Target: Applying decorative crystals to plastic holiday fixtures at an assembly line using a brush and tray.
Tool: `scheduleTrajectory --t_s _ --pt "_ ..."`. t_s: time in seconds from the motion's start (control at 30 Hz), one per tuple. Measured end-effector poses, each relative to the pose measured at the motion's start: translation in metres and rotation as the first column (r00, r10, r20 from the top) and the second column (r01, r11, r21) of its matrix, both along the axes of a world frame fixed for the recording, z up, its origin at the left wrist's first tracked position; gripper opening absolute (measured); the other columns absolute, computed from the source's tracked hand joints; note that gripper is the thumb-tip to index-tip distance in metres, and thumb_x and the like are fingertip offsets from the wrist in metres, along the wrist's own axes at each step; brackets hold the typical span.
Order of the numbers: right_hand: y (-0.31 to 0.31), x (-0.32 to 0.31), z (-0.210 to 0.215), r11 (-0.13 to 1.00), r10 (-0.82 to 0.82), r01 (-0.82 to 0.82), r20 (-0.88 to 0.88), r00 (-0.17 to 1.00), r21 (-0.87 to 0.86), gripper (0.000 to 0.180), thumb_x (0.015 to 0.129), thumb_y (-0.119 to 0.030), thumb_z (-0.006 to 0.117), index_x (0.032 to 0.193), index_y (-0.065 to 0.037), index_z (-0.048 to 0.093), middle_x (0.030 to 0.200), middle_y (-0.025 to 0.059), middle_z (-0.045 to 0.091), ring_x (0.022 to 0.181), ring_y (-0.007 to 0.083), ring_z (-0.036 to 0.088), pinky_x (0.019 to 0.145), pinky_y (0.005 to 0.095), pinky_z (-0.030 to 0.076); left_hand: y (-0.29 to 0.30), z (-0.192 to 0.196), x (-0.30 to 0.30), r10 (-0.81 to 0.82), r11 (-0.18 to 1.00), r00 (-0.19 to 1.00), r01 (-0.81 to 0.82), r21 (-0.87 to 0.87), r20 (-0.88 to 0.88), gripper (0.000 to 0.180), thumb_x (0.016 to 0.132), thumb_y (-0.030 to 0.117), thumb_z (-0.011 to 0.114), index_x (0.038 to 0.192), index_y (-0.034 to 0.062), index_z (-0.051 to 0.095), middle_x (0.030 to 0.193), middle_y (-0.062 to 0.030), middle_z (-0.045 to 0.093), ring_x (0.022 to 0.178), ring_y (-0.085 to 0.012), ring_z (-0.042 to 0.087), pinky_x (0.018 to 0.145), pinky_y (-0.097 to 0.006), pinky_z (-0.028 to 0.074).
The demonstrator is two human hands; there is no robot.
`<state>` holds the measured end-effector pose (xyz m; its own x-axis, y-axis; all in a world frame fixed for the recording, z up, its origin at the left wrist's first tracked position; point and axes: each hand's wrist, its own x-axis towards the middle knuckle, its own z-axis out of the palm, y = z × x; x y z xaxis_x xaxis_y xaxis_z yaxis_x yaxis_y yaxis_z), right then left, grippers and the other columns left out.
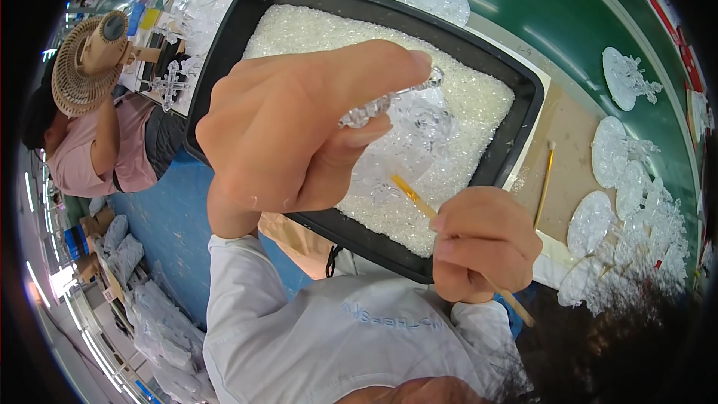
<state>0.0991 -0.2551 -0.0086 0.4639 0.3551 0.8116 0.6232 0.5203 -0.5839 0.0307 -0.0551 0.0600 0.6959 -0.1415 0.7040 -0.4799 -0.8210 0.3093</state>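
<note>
My left hand [277,127] is closed on a clear, transparent ornament [422,123], gripping a beaded-looking part between thumb and fingers. The ornament has a broad rounded base, and my fingers hide some of it. In my right hand [486,247] is a slim paintbrush [410,193] with a wooden handle. Its yellowish tip points at the ornament's lower edge; whether it touches, I cannot tell. Both hands are over a black tray [529,116] spread with whitish, glittering granules [299,30].
A second thin brush [545,183] lies on a brown board right of the tray. Clear ornaments [628,78] with oval bases stand along the green surface [550,30] at right and back. At left, a person [131,138] in pink sits behind a beige fan [86,63]. The floor [176,224] is blue.
</note>
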Motion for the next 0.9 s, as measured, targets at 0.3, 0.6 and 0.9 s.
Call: scheduleTrajectory --t_s 0.3,0.6,0.9 --pt "-0.002 -0.002 0.001 0.997 0.005 -0.013 -0.097 0.995 -0.081 0.007 0.071 0.000 0.062 0.077 -0.003 0.060 0.072 0.0129 0.065 0.048 0.0210 0.057 0.044 0.0318 0.049 0.000 0.002 -0.004 0.023 1.000 1.000 -0.023 -0.009 -0.004 0.034 0.104 0.017 0.046 0.109 -0.0153 0.055 0.091 -0.0263 0.071 0.069 -0.0201 0.069 0.062 -0.028 0.057" --pt "-0.001 -0.005 0.004 0.983 0.030 -0.046 -0.093 0.995 -0.177 0.006 0.078 -0.005 0.066 0.079 -0.003 0.060 0.077 0.0147 0.065 0.053 0.0221 0.059 0.046 0.0296 0.045 -0.002 -0.005 0.002 -0.103 0.994 0.994 0.103 -0.028 0.025 0.028 0.084 -0.010 0.038 0.104 -0.0140 0.058 0.090 -0.0255 0.072 0.065 -0.0227 0.069 0.060 -0.027 0.055" --pt "-0.011 -0.006 -0.006 0.995 -0.102 0.100 -0.140 0.985 -0.023 0.008 0.085 -0.008 0.061 0.081 -0.002 0.057 0.076 0.0143 0.062 0.051 0.0188 0.055 0.044 0.0300 0.044 0.004 -0.006 0.001 0.007 1.000 0.996 -0.009 0.021 0.092 0.044 0.105 0.029 0.045 0.110 -0.0140 0.053 0.090 -0.0249 0.072 0.064 -0.0198 0.069 0.056 -0.026 0.055"
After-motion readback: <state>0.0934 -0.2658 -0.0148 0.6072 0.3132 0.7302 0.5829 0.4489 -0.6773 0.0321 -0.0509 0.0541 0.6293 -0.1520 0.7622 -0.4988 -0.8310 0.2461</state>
